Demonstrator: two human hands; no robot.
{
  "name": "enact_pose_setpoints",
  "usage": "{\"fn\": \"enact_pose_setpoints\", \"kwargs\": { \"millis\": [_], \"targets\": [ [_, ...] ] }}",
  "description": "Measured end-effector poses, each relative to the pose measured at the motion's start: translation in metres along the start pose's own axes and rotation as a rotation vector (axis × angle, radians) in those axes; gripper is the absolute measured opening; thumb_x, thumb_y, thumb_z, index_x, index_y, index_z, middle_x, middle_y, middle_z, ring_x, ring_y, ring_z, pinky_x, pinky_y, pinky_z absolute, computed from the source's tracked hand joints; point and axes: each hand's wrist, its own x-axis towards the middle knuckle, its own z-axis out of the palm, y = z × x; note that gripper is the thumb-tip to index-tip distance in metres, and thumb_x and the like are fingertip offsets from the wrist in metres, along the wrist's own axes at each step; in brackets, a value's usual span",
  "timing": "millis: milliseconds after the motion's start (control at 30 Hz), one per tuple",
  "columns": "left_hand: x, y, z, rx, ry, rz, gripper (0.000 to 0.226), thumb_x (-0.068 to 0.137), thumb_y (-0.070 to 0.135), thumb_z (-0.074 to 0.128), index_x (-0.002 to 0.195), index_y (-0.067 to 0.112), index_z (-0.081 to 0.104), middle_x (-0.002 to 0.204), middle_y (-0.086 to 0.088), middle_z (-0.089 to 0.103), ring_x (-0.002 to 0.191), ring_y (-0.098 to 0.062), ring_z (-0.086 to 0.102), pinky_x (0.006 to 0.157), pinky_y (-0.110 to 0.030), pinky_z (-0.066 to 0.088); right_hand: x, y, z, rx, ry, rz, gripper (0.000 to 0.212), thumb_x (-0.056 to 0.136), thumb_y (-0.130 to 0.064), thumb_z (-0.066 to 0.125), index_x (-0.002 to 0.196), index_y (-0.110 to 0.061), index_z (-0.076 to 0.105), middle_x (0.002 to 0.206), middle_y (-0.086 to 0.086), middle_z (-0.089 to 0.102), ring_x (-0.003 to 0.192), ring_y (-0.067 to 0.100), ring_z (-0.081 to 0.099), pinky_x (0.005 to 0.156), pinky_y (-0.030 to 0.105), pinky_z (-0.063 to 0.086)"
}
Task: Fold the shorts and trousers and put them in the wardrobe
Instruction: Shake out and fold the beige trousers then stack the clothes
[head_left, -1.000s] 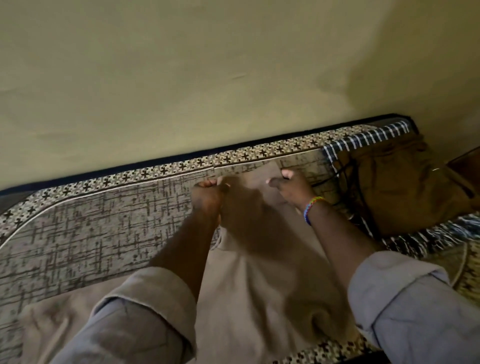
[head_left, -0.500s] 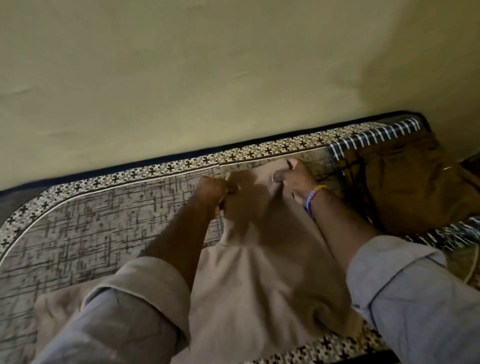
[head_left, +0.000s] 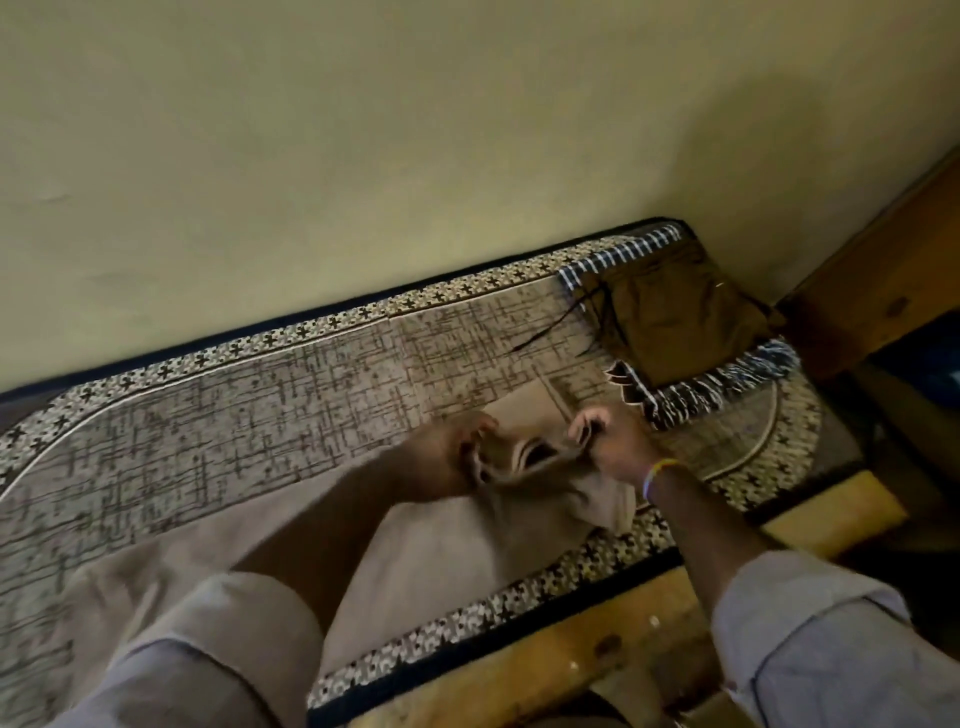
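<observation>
Beige trousers (head_left: 431, 551) lie stretched across the patterned mattress (head_left: 260, 415), running from the lower left toward the middle. My left hand (head_left: 447, 457) and my right hand (head_left: 613, 441) each grip the far end of the trousers, lifted off the mattress with the fabric bunched between them. A strip of beige cloth (head_left: 530, 402) lies flat just beyond the hands. At the far right end of the mattress sits a folded brown garment (head_left: 670, 322) on a blue checked cloth (head_left: 623, 257).
A plain wall (head_left: 415, 130) rises right behind the mattress. A wooden bed frame (head_left: 571, 644) runs along the near edge, with a wooden board (head_left: 883, 275) at the right. A dark cord (head_left: 550, 332) trails from the brown garment.
Both hands have pulled the trousers' far end back toward me and lifted it off the mattress. The view has shifted, showing more of the bed frame.
</observation>
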Motion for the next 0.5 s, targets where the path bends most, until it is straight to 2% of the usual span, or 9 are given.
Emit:
{"fn": "enact_pose_setpoints", "kwargs": {
  "millis": [67,133,200,267,300,367,433,500],
  "targets": [
    [-0.014,-0.001,0.026,0.327,-0.192,-0.018,0.060,0.075,0.021,0.068,0.134,0.030,0.056,0.129,0.005,0.062,0.116,-0.012,0.059,0.100,-0.028,0.047,-0.036,0.023,0.003,-0.119,-0.082,0.005,0.055,0.065,0.016,0.046,0.053,-0.034,0.068,0.060,-0.012,0.068,0.067,-0.001,0.065,0.078,0.033,0.053],
    [-0.023,0.001,0.040,0.324,-0.350,-0.154,0.061,0.074,0.021,0.067,0.134,0.031,0.059,0.132,0.007,0.061,0.119,-0.012,0.060,0.101,-0.028,0.047,-0.054,0.030,0.002,-0.215,-0.091,0.010,0.058,0.064,0.012,0.042,0.053,-0.040,0.067,0.072,-0.013,0.072,0.081,0.004,0.068,0.088,0.033,0.054],
    [-0.028,0.009,0.049,0.334,-0.244,-0.192,0.046,0.076,0.037,0.058,0.120,0.031,0.067,0.123,0.007,0.067,0.112,-0.015,0.063,0.097,-0.030,0.050,-0.063,0.019,0.000,-0.250,-0.005,0.054,0.051,0.066,0.005,0.047,0.055,-0.040,0.066,0.078,-0.005,0.073,0.082,0.013,0.069,0.082,0.033,0.057],
    [-0.026,0.016,0.054,0.410,-0.024,-0.200,0.039,0.086,0.043,0.051,0.117,0.026,0.067,0.119,-0.001,0.068,0.109,-0.023,0.064,0.091,-0.034,0.051,-0.063,-0.004,0.004,-0.285,0.152,-0.021,0.027,0.072,-0.014,0.055,0.072,-0.036,0.071,0.083,0.001,0.074,0.081,0.020,0.069,0.076,0.034,0.057],
    [-0.024,0.020,0.058,0.443,0.087,-0.204,0.036,0.091,0.040,0.050,0.119,0.023,0.065,0.119,-0.004,0.066,0.110,-0.026,0.062,0.091,-0.036,0.051,-0.060,-0.016,0.010,-0.316,0.207,-0.101,0.022,0.076,-0.023,0.054,0.085,-0.030,0.073,0.088,0.004,0.075,0.084,0.023,0.069,0.079,0.034,0.056],
    [-0.017,0.026,0.071,0.484,0.256,-0.178,0.041,0.094,0.037,0.047,0.130,0.021,0.058,0.130,-0.006,0.059,0.121,-0.028,0.053,0.100,-0.040,0.046,-0.052,-0.038,0.031,-0.427,0.186,-0.247,0.041,0.084,-0.033,0.044,0.112,-0.015,0.068,0.109,0.010,0.071,0.103,0.028,0.065,0.093,0.034,0.050],
    [-0.014,0.024,0.088,0.549,0.236,-0.217,0.062,0.095,0.045,0.044,0.149,0.017,0.040,0.154,-0.009,0.039,0.145,-0.034,0.031,0.119,-0.045,0.027,-0.043,-0.046,0.057,-0.627,0.074,-0.309,0.054,0.091,-0.040,0.033,0.135,-0.015,0.051,0.138,0.011,0.055,0.130,0.029,0.048,0.112,0.039,0.034],
    [-0.016,0.012,0.103,0.622,0.148,-0.290,0.080,0.095,0.059,0.032,0.159,0.014,0.011,0.168,-0.013,0.004,0.154,-0.035,-0.006,0.125,-0.049,0.001,-0.038,-0.035,0.076,-0.754,-0.060,-0.187,0.060,0.095,-0.049,0.025,0.149,-0.023,0.028,0.159,0.008,0.026,0.147,0.027,0.019,0.121,0.044,0.011]
  ]
}}
